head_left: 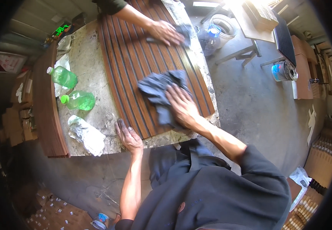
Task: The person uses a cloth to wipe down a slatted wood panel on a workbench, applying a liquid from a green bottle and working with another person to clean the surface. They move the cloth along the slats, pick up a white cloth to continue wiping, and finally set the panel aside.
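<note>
A brown slatted wood panel (135, 73) with dark grooves lies lengthwise on the stained worktable (93, 65). My right hand (182, 105) presses a dark grey-blue cloth (160, 90) flat on the panel's near part, its fingers spread over the cloth. At the panel's near left corner rests my left hand (129, 137), with fingers stretched along the edge and dark smudges on them. Across the far end, a co-worker's hand (166, 32) holds another grey cloth (184, 35) against the same panel.
Two green bottles (64, 77) and a crumpled white cloth (86, 135) sit on the table left of the panel. Brown boards (45, 103) stand along the table's left edge. On the right are a white bucket (223, 28), a metal can (283, 71) and a stand with boxes.
</note>
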Action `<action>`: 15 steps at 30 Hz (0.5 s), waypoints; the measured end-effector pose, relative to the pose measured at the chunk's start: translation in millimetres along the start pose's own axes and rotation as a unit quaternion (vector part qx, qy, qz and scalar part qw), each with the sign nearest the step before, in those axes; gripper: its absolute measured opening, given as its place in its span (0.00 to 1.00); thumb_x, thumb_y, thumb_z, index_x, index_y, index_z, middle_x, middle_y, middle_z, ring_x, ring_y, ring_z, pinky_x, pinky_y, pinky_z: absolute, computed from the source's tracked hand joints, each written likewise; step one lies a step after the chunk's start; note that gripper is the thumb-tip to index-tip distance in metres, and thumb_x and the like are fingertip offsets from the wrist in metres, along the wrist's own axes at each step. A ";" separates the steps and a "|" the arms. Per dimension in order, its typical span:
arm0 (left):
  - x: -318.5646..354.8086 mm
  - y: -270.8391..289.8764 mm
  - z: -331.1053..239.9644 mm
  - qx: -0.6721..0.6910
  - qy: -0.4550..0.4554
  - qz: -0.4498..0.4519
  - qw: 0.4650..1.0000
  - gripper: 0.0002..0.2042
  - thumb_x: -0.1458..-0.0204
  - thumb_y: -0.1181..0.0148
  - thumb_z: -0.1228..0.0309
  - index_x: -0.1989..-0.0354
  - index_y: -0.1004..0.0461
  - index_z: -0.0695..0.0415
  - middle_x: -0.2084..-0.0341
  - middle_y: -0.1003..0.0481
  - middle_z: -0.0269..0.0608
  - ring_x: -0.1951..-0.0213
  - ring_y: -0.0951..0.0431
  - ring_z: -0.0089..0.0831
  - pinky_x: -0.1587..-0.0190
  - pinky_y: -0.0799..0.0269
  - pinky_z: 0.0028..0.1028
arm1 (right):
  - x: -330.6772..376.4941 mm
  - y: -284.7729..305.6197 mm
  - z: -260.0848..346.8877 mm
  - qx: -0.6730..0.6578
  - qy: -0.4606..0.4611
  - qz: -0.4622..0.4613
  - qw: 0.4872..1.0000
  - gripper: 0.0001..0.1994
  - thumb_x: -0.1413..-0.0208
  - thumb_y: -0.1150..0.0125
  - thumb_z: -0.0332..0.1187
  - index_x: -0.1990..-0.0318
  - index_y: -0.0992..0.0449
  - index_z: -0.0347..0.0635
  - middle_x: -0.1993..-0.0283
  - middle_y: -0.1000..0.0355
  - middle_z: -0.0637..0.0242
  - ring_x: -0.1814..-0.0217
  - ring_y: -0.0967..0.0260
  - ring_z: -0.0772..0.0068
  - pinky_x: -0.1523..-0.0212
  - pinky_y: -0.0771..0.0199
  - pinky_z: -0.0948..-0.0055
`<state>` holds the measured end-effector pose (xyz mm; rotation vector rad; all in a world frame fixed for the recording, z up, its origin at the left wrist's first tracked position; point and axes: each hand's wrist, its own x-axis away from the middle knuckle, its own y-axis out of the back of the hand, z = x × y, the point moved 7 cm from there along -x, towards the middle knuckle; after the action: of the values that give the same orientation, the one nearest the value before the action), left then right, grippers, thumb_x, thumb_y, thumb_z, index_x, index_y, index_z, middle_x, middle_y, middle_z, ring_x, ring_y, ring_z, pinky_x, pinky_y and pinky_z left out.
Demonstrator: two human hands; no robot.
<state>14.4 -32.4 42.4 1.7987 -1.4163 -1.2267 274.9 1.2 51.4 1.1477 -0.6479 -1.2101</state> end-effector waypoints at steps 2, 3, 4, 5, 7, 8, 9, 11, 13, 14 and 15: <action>-4.5 -0.5 -5.4 -0.004 -0.002 0.001 1.000 0.25 0.30 0.61 0.64 0.33 0.37 0.70 0.35 0.36 0.66 0.31 0.39 0.60 0.28 0.48 0.51 | 49.9 17.7 -25.9 0.010 -0.079 0.055 0.995 0.31 0.42 0.50 0.28 0.28 0.40 0.36 0.21 0.50 0.51 0.17 0.57 0.50 0.22 0.55 0.50; -4.7 -0.4 -4.7 0.000 -0.002 0.002 1.000 0.25 0.30 0.61 0.64 0.33 0.37 0.70 0.35 0.36 0.67 0.30 0.40 0.60 0.28 0.48 0.51 | 57.7 26.6 -37.7 0.016 -0.086 0.049 0.995 0.30 0.40 0.50 0.29 0.28 0.40 0.35 0.21 0.50 0.50 0.18 0.56 0.49 0.22 0.54 0.50; -3.9 0.6 -3.4 -0.002 -0.003 0.001 1.000 0.25 0.30 0.61 0.64 0.33 0.37 0.70 0.35 0.36 0.67 0.30 0.40 0.60 0.28 0.48 0.51 | 59.8 30.6 -44.2 0.021 -0.093 0.043 0.995 0.29 0.38 0.50 0.30 0.29 0.40 0.34 0.21 0.49 0.49 0.18 0.55 0.48 0.22 0.54 0.50; -5.5 -1.3 -5.5 0.001 -0.015 0.001 1.000 0.25 0.30 0.62 0.64 0.33 0.37 0.70 0.35 0.36 0.67 0.30 0.40 0.60 0.28 0.48 0.52 | 48.0 34.6 -51.5 0.032 -0.090 0.021 0.995 0.28 0.37 0.50 0.31 0.29 0.39 0.34 0.22 0.48 0.49 0.19 0.54 0.47 0.23 0.53 0.49; -8.0 -5.6 -10.8 0.006 -0.031 0.006 0.999 0.25 0.30 0.62 0.64 0.32 0.37 0.70 0.35 0.36 0.67 0.30 0.40 0.60 0.28 0.48 0.52 | 4.8 41.3 -73.5 0.050 -0.073 -0.042 0.995 0.26 0.36 0.49 0.33 0.31 0.37 0.33 0.25 0.44 0.47 0.21 0.51 0.46 0.24 0.50 0.50; -10.0 -7.7 -12.0 0.002 -0.025 0.007 1.000 0.25 0.30 0.62 0.65 0.32 0.37 0.70 0.35 0.36 0.67 0.30 0.40 0.60 0.29 0.47 0.52 | -18.9 37.9 -85.2 0.059 -0.076 -0.070 0.993 0.25 0.36 0.50 0.33 0.32 0.36 0.33 0.25 0.43 0.46 0.21 0.50 0.45 0.24 0.49 0.51; -10.9 -8.5 -15.1 0.001 -0.020 0.010 1.000 0.24 0.30 0.62 0.65 0.33 0.37 0.70 0.35 0.36 0.67 0.30 0.40 0.60 0.29 0.47 0.52 | -42.6 38.4 -99.0 0.055 -0.098 -0.087 0.990 0.25 0.35 0.52 0.33 0.32 0.36 0.33 0.25 0.43 0.46 0.21 0.49 0.46 0.24 0.49 0.52; -11.4 -7.3 -14.8 0.006 -0.030 0.005 1.000 0.24 0.31 0.61 0.65 0.33 0.37 0.70 0.35 0.36 0.67 0.30 0.40 0.60 0.29 0.47 0.52 | -70.2 36.7 -101.6 0.084 -0.102 -0.119 0.984 0.25 0.36 0.54 0.32 0.33 0.36 0.32 0.26 0.42 0.46 0.22 0.48 0.46 0.25 0.48 0.52; -10.3 -6.8 -9.1 0.002 -0.016 0.005 1.000 0.24 0.31 0.60 0.65 0.33 0.37 0.70 0.35 0.36 0.67 0.31 0.39 0.59 0.29 0.46 0.52 | -55.1 35.5 -92.3 0.077 -0.092 -0.108 0.987 0.26 0.39 0.52 0.29 0.34 0.35 0.30 0.26 0.43 0.45 0.22 0.48 0.45 0.25 0.47 0.52; -4.9 -5.9 2.1 -0.010 0.007 0.008 1.000 0.24 0.31 0.59 0.65 0.33 0.37 0.69 0.35 0.36 0.67 0.31 0.39 0.59 0.29 0.46 0.52 | -34.1 39.4 -73.2 0.043 -0.088 -0.072 0.993 0.28 0.42 0.50 0.29 0.33 0.36 0.29 0.25 0.44 0.43 0.21 0.50 0.44 0.25 0.48 0.51; -4.3 -6.4 3.7 -0.012 0.001 -0.002 1.000 0.23 0.31 0.58 0.67 0.33 0.37 0.69 0.35 0.36 0.67 0.31 0.39 0.59 0.30 0.45 0.51 | -2.3 31.4 -67.1 0.037 -0.090 -0.053 0.994 0.29 0.43 0.48 0.29 0.33 0.37 0.28 0.25 0.45 0.43 0.21 0.51 0.43 0.25 0.49 0.50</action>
<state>13.9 -26.0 36.8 1.7866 -1.3916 -1.2371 345.3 23.6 58.0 1.1555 -0.7814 -1.4006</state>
